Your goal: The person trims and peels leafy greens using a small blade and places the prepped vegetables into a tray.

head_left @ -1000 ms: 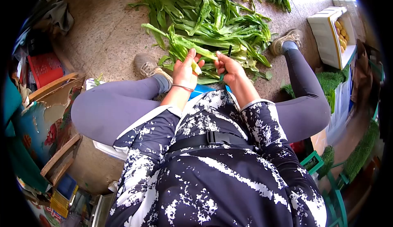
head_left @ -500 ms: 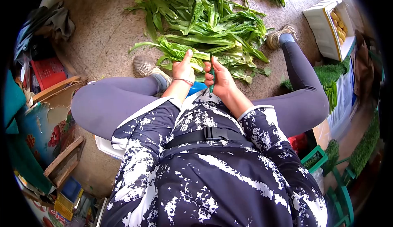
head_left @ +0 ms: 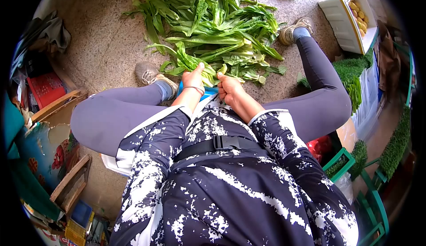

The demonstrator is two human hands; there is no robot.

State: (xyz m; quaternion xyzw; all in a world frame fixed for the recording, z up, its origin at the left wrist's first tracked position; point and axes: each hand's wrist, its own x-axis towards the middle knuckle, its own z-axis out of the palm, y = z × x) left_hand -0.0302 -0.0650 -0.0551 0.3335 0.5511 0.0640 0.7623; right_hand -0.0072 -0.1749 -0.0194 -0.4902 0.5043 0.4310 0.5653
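There on the right, a white foam box [head_left: 338, 21] stands open, yellow produce [head_left: 358, 16] piled inside, artificial turf [head_left: 349, 72] nearby! Over left, a red perforated basket [head_left: 45, 89] sits near crumpled grey cloth [head_left: 56, 35], a wooden frame [head_left: 71, 178] farther down.

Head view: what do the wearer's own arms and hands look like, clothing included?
Black fabric sleeves with irregular white blotches end in plain pale edging above the wrists. The left hand and right hand wear no gloves. A thin band circles the left wrist, its exact colour unclear; no band shows on the right wrist.
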